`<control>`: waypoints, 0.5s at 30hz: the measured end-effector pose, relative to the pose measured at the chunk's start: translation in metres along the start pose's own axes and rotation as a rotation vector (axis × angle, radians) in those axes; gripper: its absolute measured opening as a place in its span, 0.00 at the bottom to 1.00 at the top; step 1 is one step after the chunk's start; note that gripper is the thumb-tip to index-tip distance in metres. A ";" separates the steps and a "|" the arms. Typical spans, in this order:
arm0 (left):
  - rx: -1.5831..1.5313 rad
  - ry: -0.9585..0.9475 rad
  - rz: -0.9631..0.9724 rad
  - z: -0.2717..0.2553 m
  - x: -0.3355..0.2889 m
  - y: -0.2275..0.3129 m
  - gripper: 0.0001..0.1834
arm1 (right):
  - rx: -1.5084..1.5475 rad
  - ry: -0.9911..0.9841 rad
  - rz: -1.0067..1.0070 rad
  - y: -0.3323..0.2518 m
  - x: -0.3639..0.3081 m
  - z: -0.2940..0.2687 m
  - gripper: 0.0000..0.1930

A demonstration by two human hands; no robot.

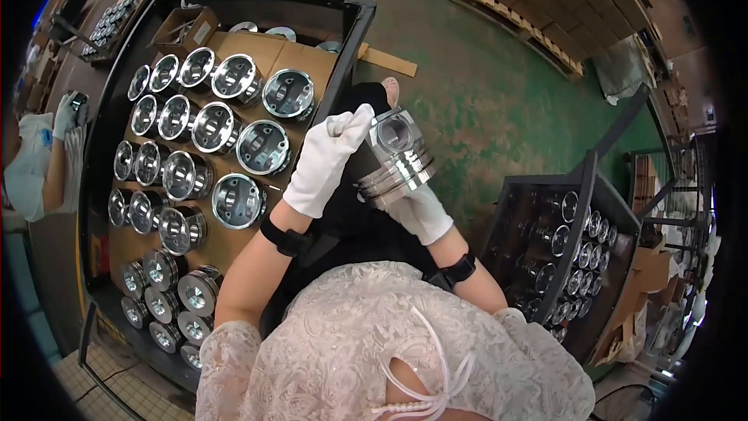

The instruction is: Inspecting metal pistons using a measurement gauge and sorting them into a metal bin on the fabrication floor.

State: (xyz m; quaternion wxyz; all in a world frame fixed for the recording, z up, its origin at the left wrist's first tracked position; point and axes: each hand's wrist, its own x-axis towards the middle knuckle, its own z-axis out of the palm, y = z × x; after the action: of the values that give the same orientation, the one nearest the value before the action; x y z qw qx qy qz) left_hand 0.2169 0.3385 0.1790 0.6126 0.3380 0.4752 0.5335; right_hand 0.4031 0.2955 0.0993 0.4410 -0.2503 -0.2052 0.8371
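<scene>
Both my hands wear white gloves. A shiny metal piston (396, 175) is held in front of my body, tilted, with its ringed grooves toward me and its pin bore facing up. My right hand (421, 212) is closed around it from below and behind, its fingers mostly hidden by the piston. My left hand (331, 157) is beside the piston's upper left edge, fingers curled in a pinch; whatever they hold, if anything, is too small to make out. Left of me, several pistons (263, 146) stand in rows on cardboard in a dark-framed cart, hollow ends up.
Several pistons (199, 291) lie crown up at the cart's near end. A small cardboard box (184, 30) sits in its far corner. On the right, another dark cart (590, 187) holds more pistons. Stacked cartons (545, 4) rest on a pallet. At far left, a co-worker's gloved hand (65, 115) shows.
</scene>
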 end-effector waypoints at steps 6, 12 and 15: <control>0.011 0.043 0.078 -0.004 -0.007 -0.022 0.16 | 0.108 0.099 0.015 -0.007 0.007 -0.005 0.30; 0.147 -0.149 0.291 -0.016 -0.019 -0.065 0.26 | -0.361 0.269 -0.286 -0.036 0.010 0.018 0.40; -0.725 -0.235 -0.226 -0.018 -0.013 -0.063 0.20 | -0.878 0.323 -0.442 -0.034 0.005 0.026 0.41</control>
State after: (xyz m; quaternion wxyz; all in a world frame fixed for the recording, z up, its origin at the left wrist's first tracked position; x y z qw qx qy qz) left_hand 0.2213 0.3114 0.1178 0.7974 0.1040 0.2169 0.5535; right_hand 0.4065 0.3147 0.1378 0.4869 -0.4886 -0.5146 0.5094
